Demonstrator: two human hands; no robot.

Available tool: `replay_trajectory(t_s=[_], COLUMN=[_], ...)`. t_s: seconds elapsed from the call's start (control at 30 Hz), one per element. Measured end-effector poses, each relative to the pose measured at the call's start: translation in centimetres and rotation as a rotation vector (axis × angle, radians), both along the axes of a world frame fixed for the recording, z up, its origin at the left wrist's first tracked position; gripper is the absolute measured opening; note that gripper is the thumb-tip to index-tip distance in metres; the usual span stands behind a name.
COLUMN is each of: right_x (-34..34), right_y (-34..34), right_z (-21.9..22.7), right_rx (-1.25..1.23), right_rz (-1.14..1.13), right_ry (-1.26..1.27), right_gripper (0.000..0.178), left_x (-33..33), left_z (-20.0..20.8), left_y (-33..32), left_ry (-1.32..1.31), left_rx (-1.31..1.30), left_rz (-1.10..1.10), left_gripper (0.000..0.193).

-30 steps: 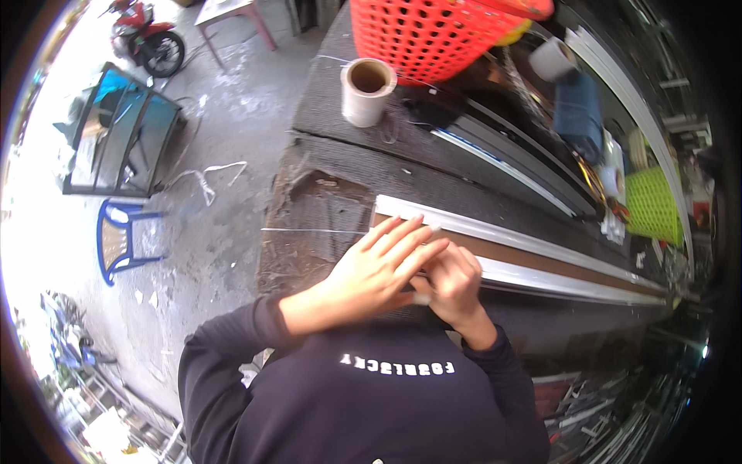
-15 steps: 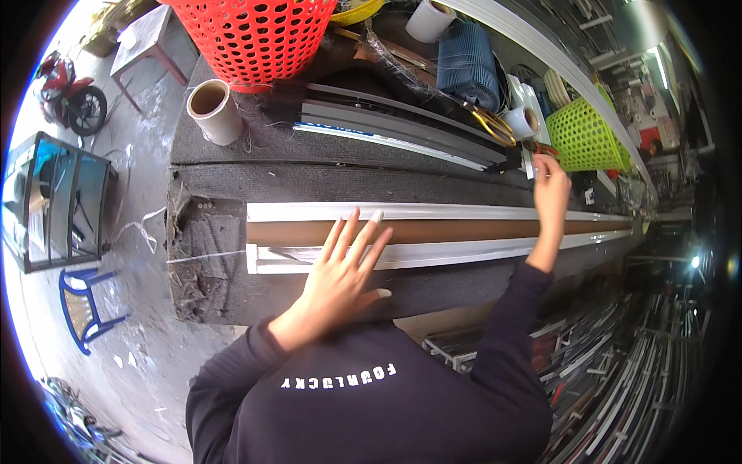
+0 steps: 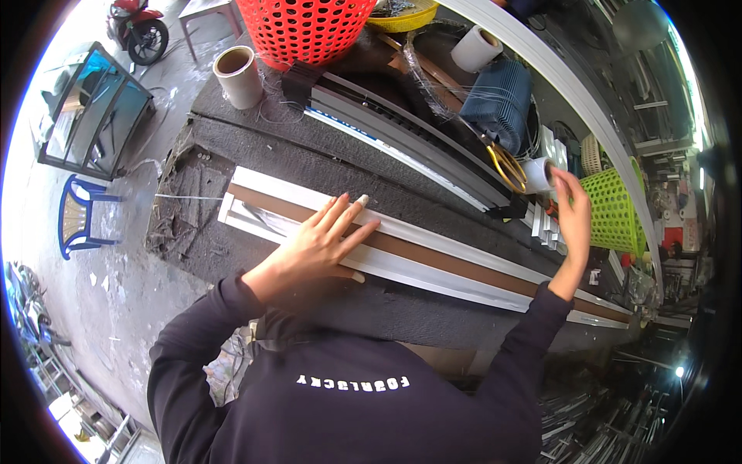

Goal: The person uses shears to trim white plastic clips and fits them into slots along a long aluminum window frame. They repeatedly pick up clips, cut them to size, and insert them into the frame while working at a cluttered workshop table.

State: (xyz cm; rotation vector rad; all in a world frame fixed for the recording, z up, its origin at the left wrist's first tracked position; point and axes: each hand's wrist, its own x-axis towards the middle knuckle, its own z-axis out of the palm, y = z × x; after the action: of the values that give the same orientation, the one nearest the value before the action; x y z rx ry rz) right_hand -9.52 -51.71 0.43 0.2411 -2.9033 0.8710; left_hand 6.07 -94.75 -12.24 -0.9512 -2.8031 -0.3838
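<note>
The left hand (image 3: 318, 241) has its fingers loosely spread, the rail (image 3: 434, 267) running under them. The right hand (image 3: 573, 218) has fingertips beside the roll (image 3: 535, 176); whether they're pinching, I can't tell.

Passable carpet (image 3: 402, 189) (dark) separates white profiles (image 3: 421, 274) from grey profiles (image 3: 386, 124).

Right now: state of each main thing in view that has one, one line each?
Left hand: open, fingers spread over the white-and-brown profile
Right hand: at the small white roll, grip unclear
White-and-brown profile: lying lengthwise on the bench
Large pale roll: upright, hollow core showing
Dark profile: lying on the bench
Red basket: upright, top out of frame
Green basket: standing
</note>
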Motion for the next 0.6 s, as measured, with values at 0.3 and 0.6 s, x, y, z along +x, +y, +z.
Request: replay_trajectory(t_s=[0.3, 0.6], right_x=[-5.7, 6.4], right_y=[-4.4, -15.5], right_z=[-1.8, 13.3], right_rx=[0.182, 0.465], right_rz=[0.335, 0.433], right_ry=[-0.256, 0.055], right_gripper=[0.026, 0.023], left_x=[-0.6, -0.8], left_z=[1.6, 2.0], left_y=[0.7, -0.1], left_ry=[-0.236, -0.061], left_rx=[0.056, 0.014], left_rz=[0.177, 0.023], left_gripper=[0.12, 0.105])
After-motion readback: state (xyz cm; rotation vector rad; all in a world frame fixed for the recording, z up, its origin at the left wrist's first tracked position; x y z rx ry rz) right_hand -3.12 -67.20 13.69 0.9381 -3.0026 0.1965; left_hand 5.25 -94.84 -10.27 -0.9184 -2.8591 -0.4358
